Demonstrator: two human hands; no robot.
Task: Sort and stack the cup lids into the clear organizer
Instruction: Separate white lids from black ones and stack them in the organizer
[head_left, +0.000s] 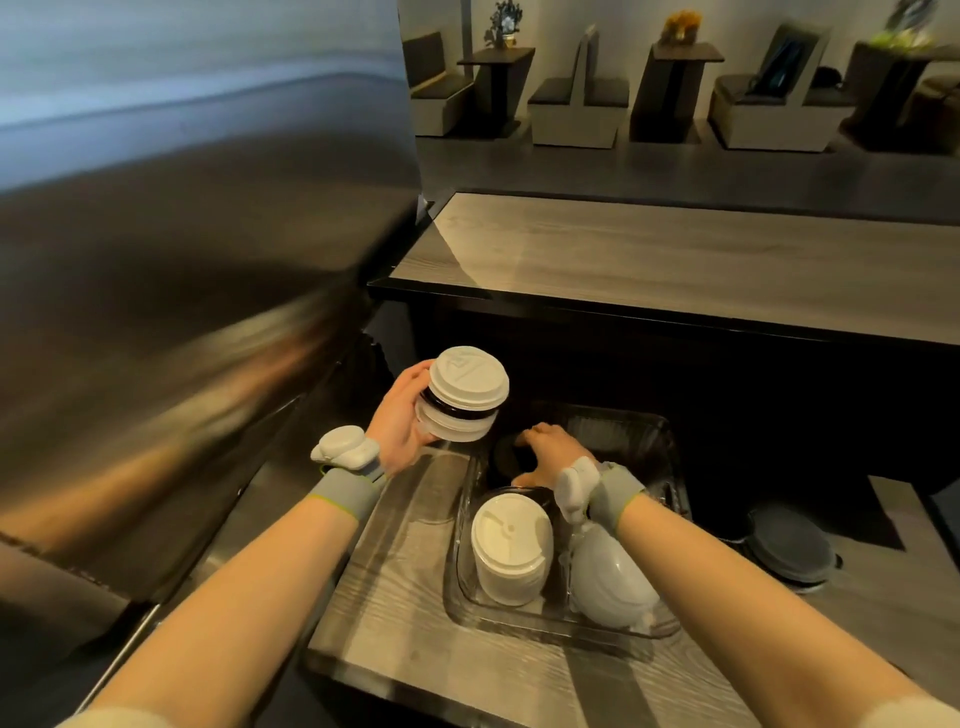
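Note:
My left hand (400, 415) holds a mixed stack of lids (462, 395), white ones with a black one between them, lifted above the left end of the clear organizer (670, 441). My right hand (548, 457) reaches down into the organizer's far compartment and rests on black lids (506, 457); whether it grips one I cannot tell. In the near compartments stand a stack of white lids (511, 548) and, to its right, a stack of clear domed lids (613, 582).
A pile of dark grey lids (792, 545) lies on the wooden counter to the right of the organizer. A large steel appliance wall (182, 260) fills the left. A higher wooden counter (675, 260) runs behind; beyond it are café tables and seats.

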